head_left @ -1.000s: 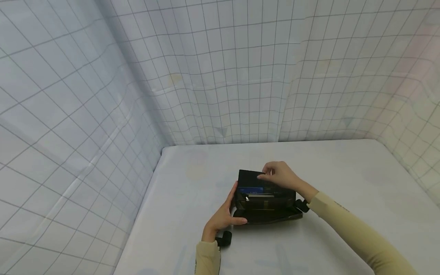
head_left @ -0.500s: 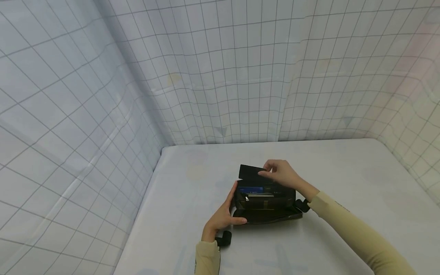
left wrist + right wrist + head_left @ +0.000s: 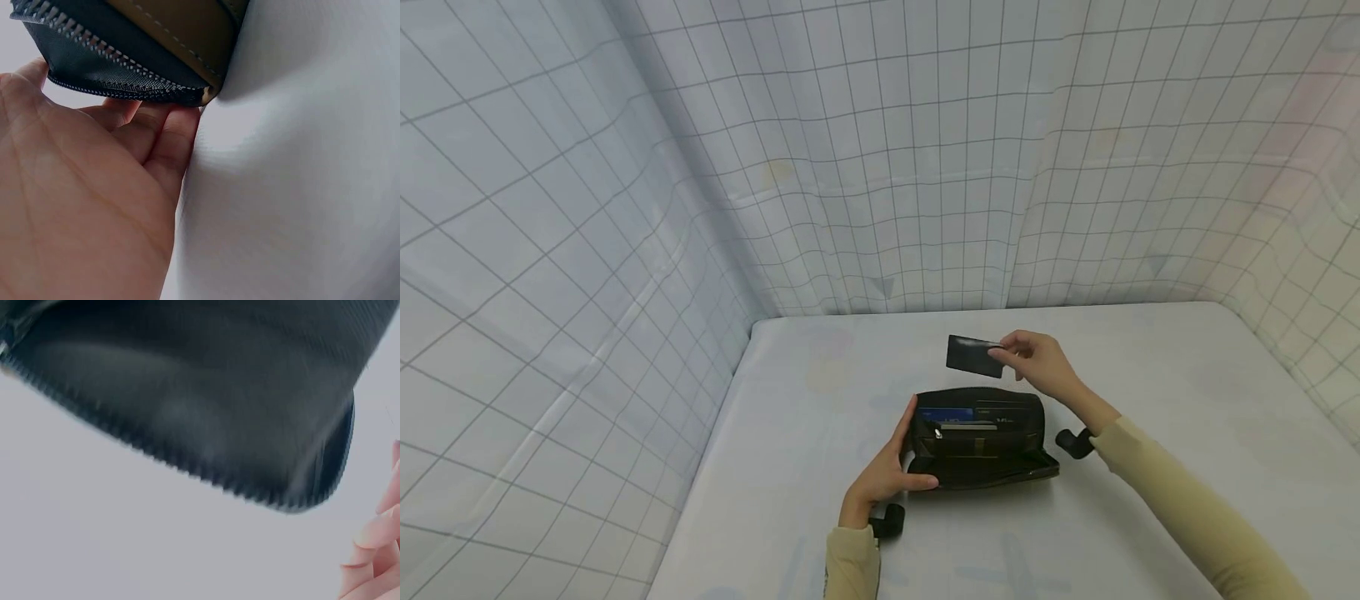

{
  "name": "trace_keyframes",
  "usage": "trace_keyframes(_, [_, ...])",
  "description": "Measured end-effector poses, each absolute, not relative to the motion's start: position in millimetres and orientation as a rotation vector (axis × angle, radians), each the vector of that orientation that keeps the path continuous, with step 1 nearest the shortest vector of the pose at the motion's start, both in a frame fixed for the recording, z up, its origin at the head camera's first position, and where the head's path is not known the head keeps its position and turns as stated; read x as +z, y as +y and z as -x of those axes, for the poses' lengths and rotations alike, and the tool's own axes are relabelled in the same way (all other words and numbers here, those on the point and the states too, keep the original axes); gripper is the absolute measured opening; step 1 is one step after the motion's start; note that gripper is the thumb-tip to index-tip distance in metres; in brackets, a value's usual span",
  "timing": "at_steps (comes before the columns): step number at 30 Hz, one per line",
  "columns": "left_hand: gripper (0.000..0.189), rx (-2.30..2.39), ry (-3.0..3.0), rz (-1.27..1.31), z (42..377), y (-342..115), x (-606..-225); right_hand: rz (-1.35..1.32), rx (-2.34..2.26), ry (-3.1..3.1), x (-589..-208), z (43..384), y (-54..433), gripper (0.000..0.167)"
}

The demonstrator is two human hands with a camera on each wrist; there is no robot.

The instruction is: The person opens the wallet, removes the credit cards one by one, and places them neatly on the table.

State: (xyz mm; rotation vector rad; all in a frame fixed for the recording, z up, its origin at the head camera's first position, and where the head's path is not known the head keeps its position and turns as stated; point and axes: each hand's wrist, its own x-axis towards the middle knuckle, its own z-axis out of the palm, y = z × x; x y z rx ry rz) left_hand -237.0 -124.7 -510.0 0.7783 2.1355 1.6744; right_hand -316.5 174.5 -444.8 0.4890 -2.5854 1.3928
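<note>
A long dark zip-around wallet [image 3: 1015,446] lies spread open on the table, its card slots facing up. My left hand [image 3: 883,471] holds its left end, thumb at the front edge and index finger reaching to the back corner. In the left wrist view, fingers [image 3: 172,134] touch the zipped edge of the wallet [image 3: 125,69]. Above and behind the wallet, my right hand [image 3: 1037,362] pinches a dark card [image 3: 972,356] by its right end. The right wrist view has the wallet's interior [image 3: 187,412] and part of my right fingers [image 3: 378,531]; the card is not visible there.
A blue card [image 3: 946,414] sits in a slot of the wallet, with a pale strip [image 3: 968,427] just in front of it. The white-covered table [image 3: 805,400] spreads around. Grid-patterned white curtains [image 3: 880,167] stand behind and at both sides.
My right hand has drawn the dark card up out of the wallet and carried it back and to the right, apart from it. The left hand has stayed in place.
</note>
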Motion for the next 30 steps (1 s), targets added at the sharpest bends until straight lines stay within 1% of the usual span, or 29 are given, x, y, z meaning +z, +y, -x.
trace_keyframes(11, [0.116, 1.705, 2.139, -0.825, 237.9, -128.8, -512.3, -0.319, 1.380, -2.558, -450.3, 318.8, 211.1, 0.030])
trace_keyframes(22, [0.116, 1.677, 2.144, -0.810, 236.4, -134.0, -512.8, -0.280, 1.304, -2.766, -467.0, 319.4, 243.7, 0.037])
trace_keyframes(28, [0.115, 1.684, 2.191, -0.827, 249.7, -130.6, -543.9, -0.229, 1.299, -2.817, -478.0, 310.3, 269.2, 0.040])
trace_keyframes(30, [0.116, 1.682, 2.199, -0.832, 252.5, -130.1, -548.8, -0.206, 1.301, -2.826, -479.8, 307.6, 275.1, 0.041])
